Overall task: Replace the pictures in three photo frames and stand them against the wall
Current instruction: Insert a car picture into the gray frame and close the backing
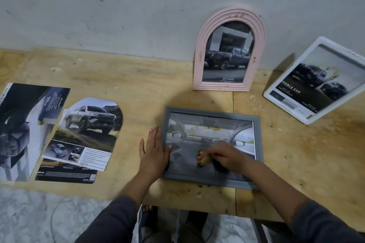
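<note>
A grey rectangular frame (212, 112) lies flat, face up, on the wooden table, with a car-interior picture under its glass. My left hand (153, 150) rests flat at its left edge, thumb over the frame's border. On the glass, my right hand (223, 157) is closed around a small tan object (204, 161); what it is I cannot tell. A pink arched frame (199, 61) with a dark pickup picture stands against the wall. To the right, a white frame (276, 87) with a truck picture leans tilted near the wall.
Loose car pictures lie at the left: a tall dark one (23, 128), an arch-cut SUV page (87, 132) and a dark strip (65, 174) beneath it. The wooden table (138, 85) ends in a front edge near my body, with marble floor (29, 215) below.
</note>
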`<act>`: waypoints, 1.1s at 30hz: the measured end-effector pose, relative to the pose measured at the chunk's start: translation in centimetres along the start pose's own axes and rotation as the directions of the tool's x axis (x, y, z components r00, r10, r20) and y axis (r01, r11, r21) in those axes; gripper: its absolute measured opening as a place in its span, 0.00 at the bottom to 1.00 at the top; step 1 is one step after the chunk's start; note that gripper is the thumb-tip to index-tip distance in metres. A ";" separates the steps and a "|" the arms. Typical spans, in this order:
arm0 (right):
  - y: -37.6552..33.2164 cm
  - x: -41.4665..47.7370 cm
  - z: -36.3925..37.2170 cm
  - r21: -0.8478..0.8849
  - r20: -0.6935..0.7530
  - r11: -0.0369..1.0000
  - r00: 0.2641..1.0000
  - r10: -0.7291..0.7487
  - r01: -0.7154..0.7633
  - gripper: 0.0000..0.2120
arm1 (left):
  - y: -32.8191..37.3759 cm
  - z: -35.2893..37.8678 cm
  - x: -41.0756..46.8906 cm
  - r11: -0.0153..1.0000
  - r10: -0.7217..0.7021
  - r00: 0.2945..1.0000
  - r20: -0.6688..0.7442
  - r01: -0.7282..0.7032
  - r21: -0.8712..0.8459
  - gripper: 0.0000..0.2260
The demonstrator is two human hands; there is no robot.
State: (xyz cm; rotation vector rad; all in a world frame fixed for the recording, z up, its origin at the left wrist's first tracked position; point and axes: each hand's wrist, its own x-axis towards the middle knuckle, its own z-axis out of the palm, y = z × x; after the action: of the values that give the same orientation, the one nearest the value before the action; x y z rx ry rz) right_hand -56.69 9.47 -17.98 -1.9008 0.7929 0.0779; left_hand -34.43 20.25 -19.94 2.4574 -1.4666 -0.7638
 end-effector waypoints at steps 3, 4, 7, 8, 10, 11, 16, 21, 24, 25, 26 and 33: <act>-0.7 -2.3 -1.4 0.430 -0.049 0.885 0.974 0.220 -0.178 0.11 | 0.0 0.1 0.0 1.000 0.000 1.000 -0.026 0.000 0.001 0.28; -1.1 -3.2 -1.8 0.647 -0.102 0.749 0.956 0.276 -0.147 0.09 | 0.0 0.2 0.0 1.000 0.001 0.999 -0.037 -0.001 0.000 0.28; -1.6 -5.4 -2.6 0.970 -0.155 0.238 0.883 0.443 0.051 0.15 | -0.1 0.3 0.0 1.000 0.003 0.998 -0.058 -0.002 0.006 0.28; -1.8 -5.8 -2.7 0.989 -0.139 0.114 0.864 0.485 0.095 0.17 | -0.1 0.4 0.0 1.000 0.003 0.998 -0.059 -0.003 0.004 0.28; -2.1 -6.2 -2.6 0.991 -0.096 -0.024 0.829 0.551 0.131 0.20 | -0.1 0.4 0.0 1.000 0.004 0.998 -0.065 -0.005 -0.009 0.28; -2.1 -6.3 -2.5 0.990 -0.082 -0.045 0.813 0.576 0.132 0.20 | -0.1 0.4 0.0 1.000 0.004 0.998 -0.066 -0.005 -0.006 0.28; -2.6 -6.6 -2.3 0.994 -0.102 0.022 0.798 0.594 0.110 0.14 | 0.0 0.4 0.0 1.000 0.012 0.997 -0.080 -0.011 0.013 0.28; -3.8 -7.1 -4.0 0.905 -0.302 0.422 0.627 0.718 -0.047 0.10 | -0.1 0.5 0.0 1.000 0.027 0.995 -0.098 -0.027 -0.004 0.28; -4.4 -6.9 -4.7 0.568 -0.654 0.782 0.437 0.618 -0.257 0.07 | -0.2 0.7 0.0 0.999 0.029 0.996 -0.090 -0.027 0.022 0.36; -4.7 -6.5 -4.3 0.430 -0.744 0.853 0.419 0.520 -0.296 0.06 | -0.3 0.8 0.0 0.999 0.029 0.996 -0.086 -0.028 0.020 0.39; -4.8 -5.8 -3.6 0.312 -0.789 0.890 0.431 0.438 -0.333 0.05 | -0.3 0.8 0.1 1.000 0.029 0.996 -0.085 -0.028 0.012 0.40; -1.6 0.9 3.4 0.035 -0.722 0.909 0.619 0.311 -0.416 0.21 | -0.5 0.9 0.2 0.999 0.036 0.997 -0.070 -0.036 0.000 0.40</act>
State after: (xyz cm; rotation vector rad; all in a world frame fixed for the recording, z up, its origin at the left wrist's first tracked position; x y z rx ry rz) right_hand -54.15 12.31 -18.67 -1.8563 1.7566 -0.4042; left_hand -34.45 20.41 -20.98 2.4239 -1.4801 -0.6645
